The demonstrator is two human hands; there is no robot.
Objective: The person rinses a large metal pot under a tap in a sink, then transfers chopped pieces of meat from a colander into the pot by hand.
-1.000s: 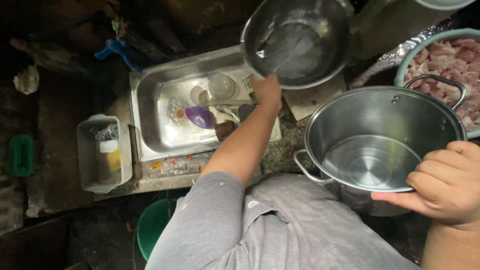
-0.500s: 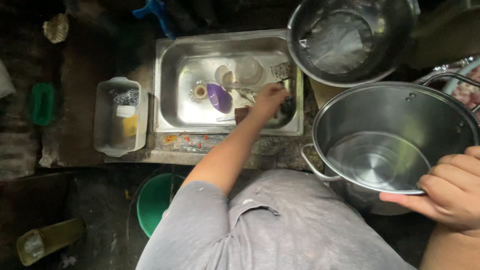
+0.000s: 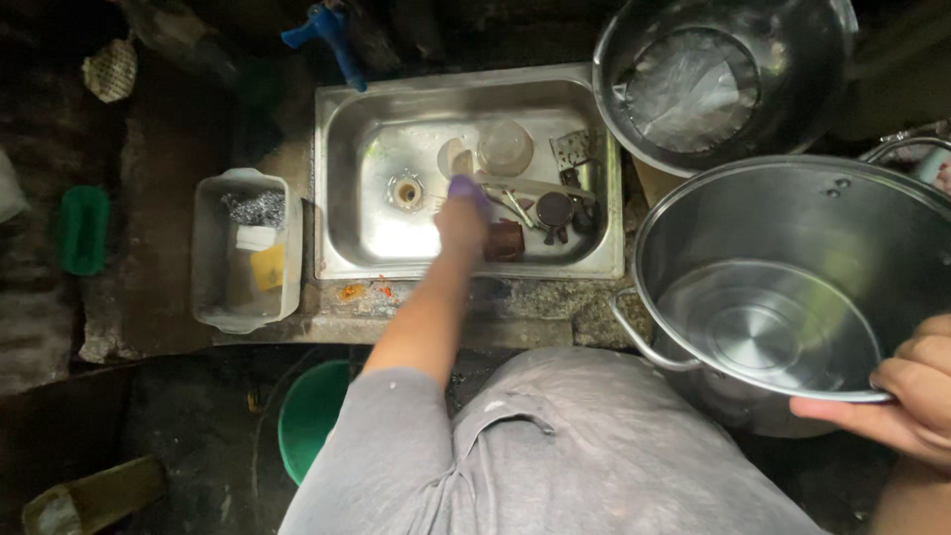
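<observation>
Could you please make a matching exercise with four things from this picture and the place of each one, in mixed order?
Things:
1. steel wool
2. large steel pot
3. clear glass
4. green bucket

Places:
A. inside the steel sink
B. on the dark floor, below the counter edge
C. in the right hand, gripped at the rim
D. in the clear plastic tub left of the sink

Pairs: 1-D, 2-C, 3-A, 4-B
</observation>
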